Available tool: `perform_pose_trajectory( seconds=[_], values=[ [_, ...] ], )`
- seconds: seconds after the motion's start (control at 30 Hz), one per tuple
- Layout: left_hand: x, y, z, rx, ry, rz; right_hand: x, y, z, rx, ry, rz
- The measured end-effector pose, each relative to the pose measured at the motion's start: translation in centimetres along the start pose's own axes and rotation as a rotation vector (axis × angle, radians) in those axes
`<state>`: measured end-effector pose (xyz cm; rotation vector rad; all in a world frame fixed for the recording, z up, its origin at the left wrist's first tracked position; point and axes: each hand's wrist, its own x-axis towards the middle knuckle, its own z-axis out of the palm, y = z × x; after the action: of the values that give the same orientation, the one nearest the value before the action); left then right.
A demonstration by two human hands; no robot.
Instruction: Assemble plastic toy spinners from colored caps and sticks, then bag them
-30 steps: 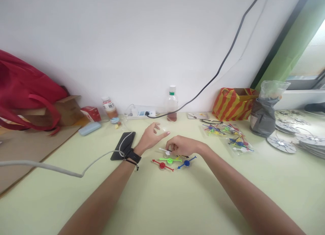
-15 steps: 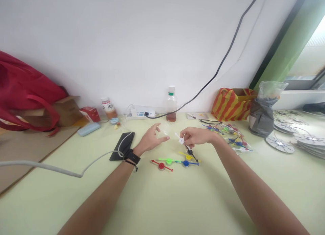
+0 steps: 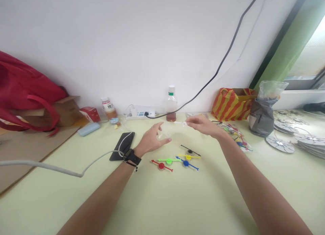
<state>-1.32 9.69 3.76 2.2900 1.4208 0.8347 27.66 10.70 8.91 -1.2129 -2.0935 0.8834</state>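
Observation:
My right hand (image 3: pixel 199 124) pinches a white arrow spinner (image 3: pixel 183 124), whose arm points left, above the table near the clear bottle. My left hand (image 3: pixel 151 138) is curled about a thin clear plastic bag (image 3: pixel 166 129), thumb and fingers apart; where it grips the film is hard to see. Below the hands lie a red arrow spinner (image 3: pixel 161 166), a green one (image 3: pixel 169 161), a blue one (image 3: pixel 186 163), a yellow one (image 3: pixel 188 157) and a black one (image 3: pixel 190 151), close together with arms partly overlapping.
Bagged coloured spinners (image 3: pixel 236 135) lie to the right, near stacked grey discs (image 3: pixel 280 144). A bottle (image 3: pixel 171 104) and power strip (image 3: pixel 142 112) stand by the wall. A dark phone (image 3: pixel 123 147) and grey cable (image 3: pixel 81 175) lie left. A striped bag (image 3: pixel 230 104) sits behind.
My right hand has moved up and away from me with the white spinner. The black spinner, previously beneath that hand, now lies turned and fully visible. My left hand has barely shifted.

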Motion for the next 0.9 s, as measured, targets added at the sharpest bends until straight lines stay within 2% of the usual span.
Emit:
perform_pose_trajectory(
  seconds=[0.1,0.2,0.27,0.43,0.6,0.73,0.8,0.83,0.9],
  values=[
    [-0.2,1.2,-0.3,0.030,0.010,0.095,-0.1,-0.7,-0.4,0.019,0.073,-0.038],
    [-0.4,2.1,-0.4,-0.012,-0.010,0.147,-0.3,-1.4,-0.3,0.083,0.027,-0.049],
    [-0.4,2.5,-0.5,-0.094,-0.068,0.141,-0.2,-1.8,0.1,0.130,0.026,-0.075],
    [-0.2,3.4,-1.3,-0.393,-0.273,0.024,0.6,-2.1,1.5,0.020,0.160,-0.115],
    [-0.1,4.2,-2.2,-0.621,-0.434,-0.073,1.0,-2.0,2.6,-0.132,0.201,-0.128],
    [-0.3,4.0,-2.4,-0.631,-0.467,-0.151,1.2,-1.3,2.4,-0.188,0.195,-0.154],
    [-0.2,3.6,-2.4,-0.593,-0.482,-0.168,1.2,-0.6,1.9,-0.227,0.216,-0.119],
    [-0.2,3.3,-2.4,-0.577,-0.483,-0.180,1.1,-0.2,1.6,-0.248,0.195,-0.082],
    [-0.1,2.9,-2.4,-0.571,-0.471,-0.211,1.0,0.7,1.3,-0.276,0.056,0.004]
  ],
)
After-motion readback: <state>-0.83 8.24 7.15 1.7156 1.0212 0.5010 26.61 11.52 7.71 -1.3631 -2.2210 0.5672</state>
